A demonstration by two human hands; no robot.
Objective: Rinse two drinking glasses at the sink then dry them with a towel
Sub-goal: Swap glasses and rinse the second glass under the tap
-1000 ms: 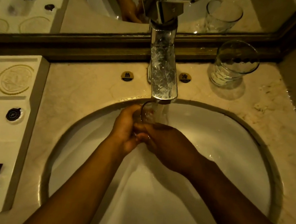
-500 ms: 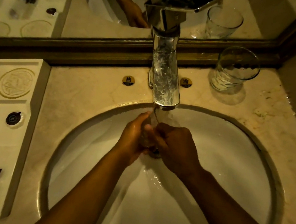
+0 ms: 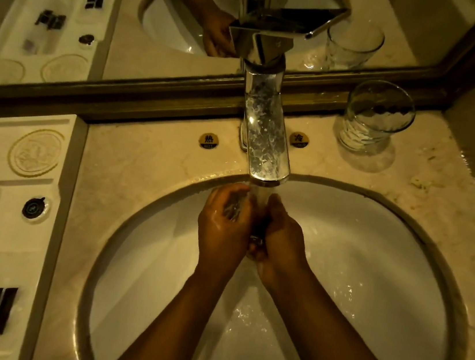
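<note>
Under the running tap (image 3: 267, 147), both hands meet over the white sink basin (image 3: 385, 259). A clear drinking glass (image 3: 237, 207) lies tilted between them, mostly hidden by the fingers. My left hand (image 3: 220, 232) curls round it from the left. From the right, my right hand (image 3: 282, 243) cups it with curled fingers. The water stream (image 3: 262, 196) falls between the two hands. A second clear glass (image 3: 374, 116) stands upright on the marble counter at the back right, apart from both hands.
A white amenity tray (image 3: 7, 240) with small dark packets fills the counter's left side. A framed mirror (image 3: 157, 48) runs along the back wall. Round hot (image 3: 208, 141) and cold (image 3: 299, 139) labels flank the tap. A wall closes the right side.
The hands have turned the glass from upright to tilted and closed more tightly round it under the stream. My head moved closer to the sink.
</note>
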